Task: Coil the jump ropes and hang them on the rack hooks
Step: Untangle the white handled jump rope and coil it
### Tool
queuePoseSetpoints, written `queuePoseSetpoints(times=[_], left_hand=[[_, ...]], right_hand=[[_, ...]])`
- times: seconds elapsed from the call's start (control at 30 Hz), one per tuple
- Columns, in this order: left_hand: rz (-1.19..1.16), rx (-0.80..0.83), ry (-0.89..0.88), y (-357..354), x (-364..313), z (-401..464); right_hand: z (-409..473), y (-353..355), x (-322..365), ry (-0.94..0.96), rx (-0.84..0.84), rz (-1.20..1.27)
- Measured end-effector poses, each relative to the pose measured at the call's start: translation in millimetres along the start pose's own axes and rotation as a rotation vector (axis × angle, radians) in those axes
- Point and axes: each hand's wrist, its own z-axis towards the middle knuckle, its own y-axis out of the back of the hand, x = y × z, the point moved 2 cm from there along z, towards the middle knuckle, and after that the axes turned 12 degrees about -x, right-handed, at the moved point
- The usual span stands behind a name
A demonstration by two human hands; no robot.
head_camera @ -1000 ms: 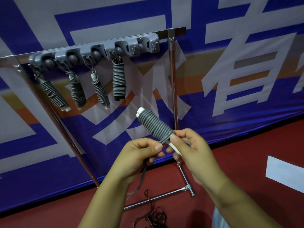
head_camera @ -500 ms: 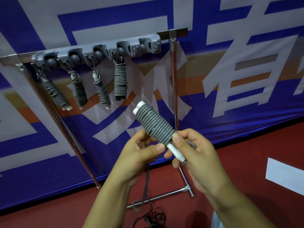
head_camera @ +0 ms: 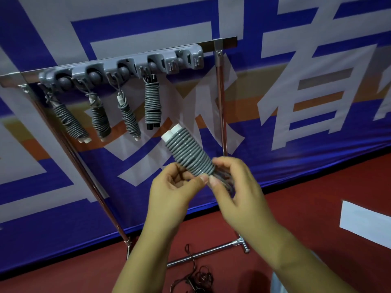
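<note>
A grey jump rope [head_camera: 188, 153] is wound tightly round its two white handles, whose ends point up and left. My left hand [head_camera: 173, 189] pinches the lower end of the coil between thumb and fingers. My right hand [head_camera: 237, 187] curls round the same end from the right, thumb against the last turns. The bundle is held below the grey hook rack [head_camera: 127, 68], under its free right-hand hooks [head_camera: 186, 60]. Several coiled ropes [head_camera: 152, 102] hang from the rack's left hooks.
The rack sits on a chrome bar with chrome legs [head_camera: 220, 98] and a floor crossbar [head_camera: 211, 252]. A dark tangle of rope [head_camera: 196, 275] lies on the red floor below my hands. A blue and white banner [head_camera: 296, 60] hangs behind.
The loose rope tail that hung below my left hand is gone from view. My right hand has shifted round the coil's lower end, covering the white handle tip. The view has moved closer.
</note>
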Motion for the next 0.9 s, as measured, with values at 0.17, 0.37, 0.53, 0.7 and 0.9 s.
queuePoseSetpoints(times=[0.17, 0.37, 0.53, 0.7, 0.9], left_hand=[[-0.050, -0.024, 0.046, -7.8, -2.0, -4.9], [-0.164, 0.072, 0.137, -6.9, -4.7, -9.8], [-0.199, 0.218, 0.256, 4.0, -4.1, -5.7], [-0.025, 0.390, 0.224, 12.0, -7.7, -4.6], [0.216, 0.240, -0.023, 17.0, -17.2, -1.9]], right_hand=[[-8.7, -15.2, -4.0, 0.179, 0.028, -0.156], [-0.7, -6.9, -4.9, 0.175, -0.078, -0.049], [7.3, 7.8, -0.7, -0.210, 0.007, 0.166], [9.8, 10.7, 1.7, -0.389, 0.117, 0.271], [10.8, 11.3, -0.9, -0.522, 0.123, 0.319]])
